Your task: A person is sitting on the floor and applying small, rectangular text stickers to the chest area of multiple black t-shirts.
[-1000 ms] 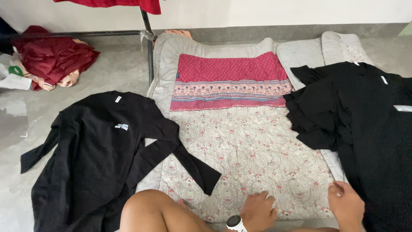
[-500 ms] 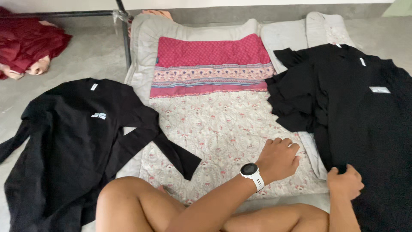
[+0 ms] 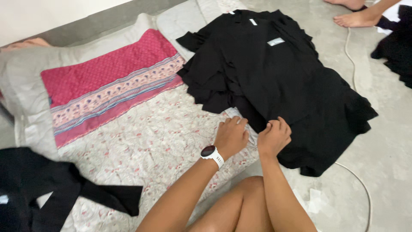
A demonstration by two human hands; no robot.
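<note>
A pile of black garments (image 3: 279, 77) lies spread half on the grey floor and half on the floral quilt (image 3: 141, 141). My left hand (image 3: 231, 135), with a white-strapped watch on its wrist, is curled at the pile's near edge where it meets the quilt. My right hand (image 3: 274, 135) sits right beside it, fingers pinched on the black fabric's hem. The two hands almost touch. My bare knee (image 3: 240, 202) rises just below them.
A folded pink patterned cloth (image 3: 107, 81) lies on the quilt's far left. A black long-sleeved shirt (image 3: 38, 189) sprawls at the lower left. Another person's bare feet (image 3: 356, 17) and more black cloth (image 3: 395, 47) are at the top right. A white cord (image 3: 352, 56) runs along the floor.
The view has swung to the right. Both hands have moved up and together onto the near edge of the black garment pile; before, they were apart, the left flat on the quilt.
</note>
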